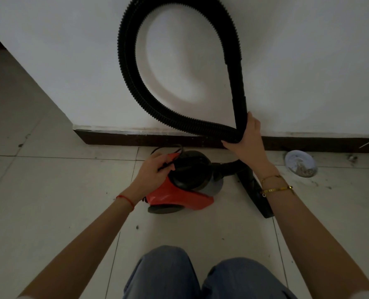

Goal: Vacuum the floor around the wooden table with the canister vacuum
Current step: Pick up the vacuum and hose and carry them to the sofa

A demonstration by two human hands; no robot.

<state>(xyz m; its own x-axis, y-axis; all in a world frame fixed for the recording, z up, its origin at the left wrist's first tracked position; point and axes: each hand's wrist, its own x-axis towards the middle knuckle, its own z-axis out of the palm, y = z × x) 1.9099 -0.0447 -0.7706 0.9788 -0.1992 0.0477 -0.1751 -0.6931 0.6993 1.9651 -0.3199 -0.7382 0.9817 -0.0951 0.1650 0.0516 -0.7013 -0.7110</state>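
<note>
A small red and black canister vacuum point(179, 195) stands on the tiled floor close to the wall. My left hand point(155, 173) grips its top at the handle, where a thin black power cord point(170, 152) loops out. A black ribbed hose point(136, 72) rises in a big loop against the white wall. My right hand point(246, 134) grips the folded hose and its smooth wand end together near the skirting. A black nozzle piece point(254, 190) lies on the floor to the right of the canister, partly behind my right wrist.
A white wall point(71, 61) with a dark skirting board point(136, 139) stands straight ahead; its corner is at the left. A round white floor drain cover point(300, 162) with dust sits at the right by the skirting. My knees in jeans point(200, 277) fill the bottom.
</note>
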